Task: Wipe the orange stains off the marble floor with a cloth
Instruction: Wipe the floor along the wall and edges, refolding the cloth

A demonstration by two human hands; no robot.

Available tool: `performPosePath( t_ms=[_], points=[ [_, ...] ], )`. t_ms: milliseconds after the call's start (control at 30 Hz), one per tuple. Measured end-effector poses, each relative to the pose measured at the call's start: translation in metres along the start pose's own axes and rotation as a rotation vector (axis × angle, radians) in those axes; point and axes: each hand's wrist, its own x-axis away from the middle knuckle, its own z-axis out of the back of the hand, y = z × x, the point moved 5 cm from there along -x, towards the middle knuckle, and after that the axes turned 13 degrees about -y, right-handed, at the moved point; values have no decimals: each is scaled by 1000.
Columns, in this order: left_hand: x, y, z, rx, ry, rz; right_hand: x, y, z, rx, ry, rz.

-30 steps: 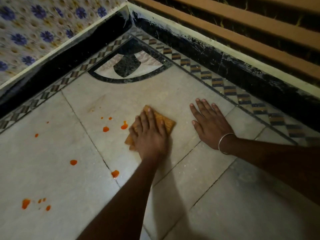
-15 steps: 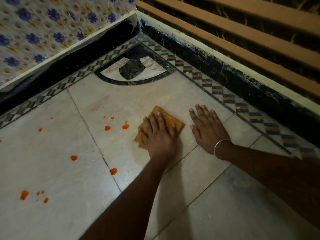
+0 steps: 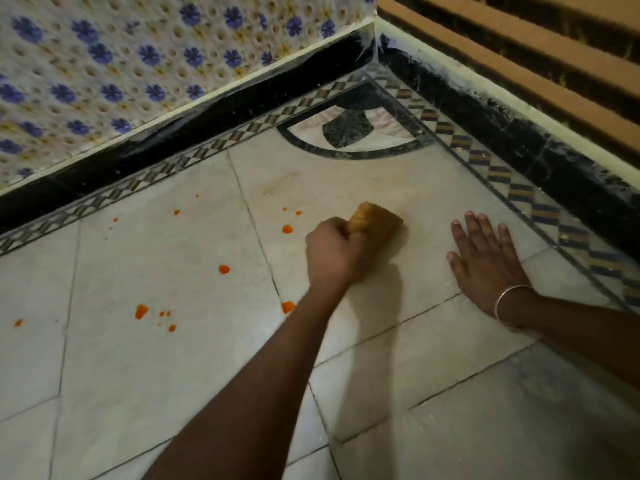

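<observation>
My left hand (image 3: 334, 254) is closed in a fist around a bunched orange-brown cloth (image 3: 375, 220), which sticks out past the knuckles and rests on the pale marble floor (image 3: 166, 358). My right hand (image 3: 485, 261) lies flat on the floor to the right, fingers spread, with a metal bangle (image 3: 509, 299) on the wrist. Several orange stains dot the floor left of the cloth: one close by (image 3: 287, 229), one further left (image 3: 224, 269), one beside my forearm (image 3: 287, 306) and a cluster at the lower left (image 3: 141, 311).
The floor meets two walls in a corner with a black skirting (image 3: 519, 133) and a checkered inlay border (image 3: 498, 174). A dark fan-shaped inlay (image 3: 349, 129) fills the corner. The left wall carries blue-flowered tiles (image 3: 104, 64).
My left hand has gone from pressing flat on the spread cloth to gripping it bunched in a fist. The stain nearest the cloth is gone. The view has swung left.
</observation>
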Motion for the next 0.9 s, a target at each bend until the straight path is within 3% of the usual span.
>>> performPosePath(
  t_ms=[133,167,233,333,467,600,700,900],
  points=[
    [19,-83,37,379,26,313,-13,-46,14,23,-4,197],
    [28,-102,42,374,45,367,-17,-66,13,7,-9,238],
    [45,-125,50,126,145,403,-20,-107,4,-19,-24,302],
    [59,-120,41,-278,280,246,-19,-155,-10,-15,-58,355],
    [36,-121,-14,-497,-57,62,-17,-166,-15,-13,-29,319],
    [26,-147,-1,-589,-105,43,-19,-166,-17,-17,-20,322],
    [50,-166,15,-544,-60,139,-19,-166,-19,-13,-13,318],
    [83,-130,-32,-623,-132,105,-18,-165,-20,-18,-6,313]
  ],
)
